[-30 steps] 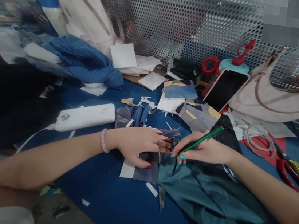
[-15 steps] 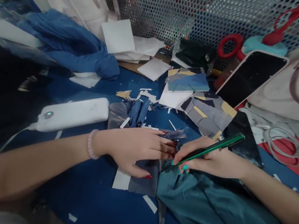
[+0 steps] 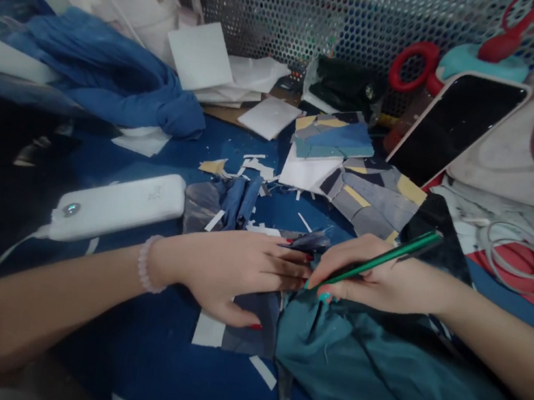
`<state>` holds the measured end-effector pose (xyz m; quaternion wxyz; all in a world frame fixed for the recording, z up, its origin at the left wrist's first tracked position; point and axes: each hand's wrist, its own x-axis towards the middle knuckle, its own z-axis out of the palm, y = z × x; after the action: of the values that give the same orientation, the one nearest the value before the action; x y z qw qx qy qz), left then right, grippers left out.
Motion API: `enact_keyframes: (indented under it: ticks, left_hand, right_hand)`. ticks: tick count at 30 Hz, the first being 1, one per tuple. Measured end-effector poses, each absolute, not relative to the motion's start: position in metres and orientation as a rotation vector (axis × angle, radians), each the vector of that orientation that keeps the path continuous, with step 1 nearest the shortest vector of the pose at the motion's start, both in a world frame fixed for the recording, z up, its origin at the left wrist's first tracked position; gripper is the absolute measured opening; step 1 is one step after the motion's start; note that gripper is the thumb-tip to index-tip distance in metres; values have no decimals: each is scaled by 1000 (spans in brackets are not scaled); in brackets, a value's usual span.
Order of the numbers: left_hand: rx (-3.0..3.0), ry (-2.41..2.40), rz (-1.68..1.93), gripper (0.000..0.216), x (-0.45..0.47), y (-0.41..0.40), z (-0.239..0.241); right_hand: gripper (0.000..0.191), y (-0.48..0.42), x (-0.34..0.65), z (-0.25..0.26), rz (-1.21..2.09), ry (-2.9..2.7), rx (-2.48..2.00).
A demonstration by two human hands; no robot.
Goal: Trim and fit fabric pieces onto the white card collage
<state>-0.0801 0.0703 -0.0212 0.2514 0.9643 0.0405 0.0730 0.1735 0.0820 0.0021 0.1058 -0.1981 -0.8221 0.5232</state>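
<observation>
Left hand [image 3: 243, 262] flat, palm down, thumb spread; left forearm [image 3: 51, 303] enters lower left. Right hand [image 3: 365, 275] curled, pinching, fingertips beside left's; right forearm [image 3: 498, 348] enters from right.

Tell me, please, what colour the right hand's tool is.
The tool is mostly green, clearest in the head view.

On my feed I see 2 forearms, both bare as far as they show. Round the left wrist, just behind the left hand [image 3: 233, 264], I make out 1 bracelet [image 3: 145, 263]: a single strand of small round beads, pale pink and close to lilac, seemingly even in size. The thumbnail [image 3: 256, 326] on that side is painted deep red, and the fingernails I can see match it. The right hand [image 3: 370, 273] wears a different colour: bright turquoise polish [image 3: 324, 296], glossy enough that I catch a glint.
</observation>
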Motion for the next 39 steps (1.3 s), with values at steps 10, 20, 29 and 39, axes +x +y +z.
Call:
enact_keyframes:
  ticks: [10,20,29,39]
  left_hand:
    - [2656,114,199,53,-80,69,-20]
    - [2713,129,168,53,-79,68,-18]
    - [2913,76,190,48,-84,60,-14]
    - [3051,-45,229,41,-86,55,-15]
  right_hand:
    - [27,80,173,5,1376,-2484,-559]
    - [30,79,185,7,1296,-2476,-587]
    - [31,73,186,11,1197,-2540,-599]
    - [25,70,187,15,1131,-2553,-659]
